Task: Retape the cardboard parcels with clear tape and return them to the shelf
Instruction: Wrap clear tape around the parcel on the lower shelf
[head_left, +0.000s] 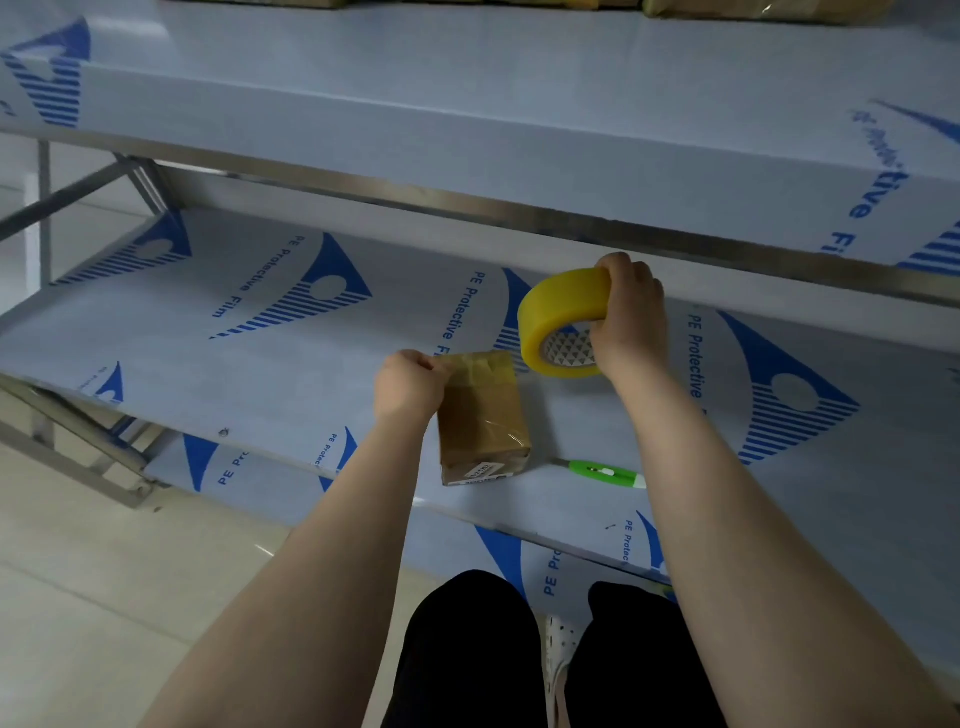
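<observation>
A small brown cardboard parcel (483, 421) lies on the middle shelf (270, 374), which is covered in white and blue protective film. A white label shows on its near end. My left hand (408, 387) grips the parcel's far left corner, fingers curled. My right hand (628, 317) holds a yellowish roll of clear tape (563, 319) just above and to the right of the parcel's far end. A strip of tape seems to run from the roll onto the parcel's far end, but this is hard to tell.
A green and white utility knife (605, 473) lies on the shelf just right of the parcel's near end. An upper shelf (467, 119) overhangs the work area, with parcels (753, 8) at its back. A lower shelf (249, 467) and tiled floor (104, 597) lie below. My dark-clothed knees (467, 649) are near the shelf edge.
</observation>
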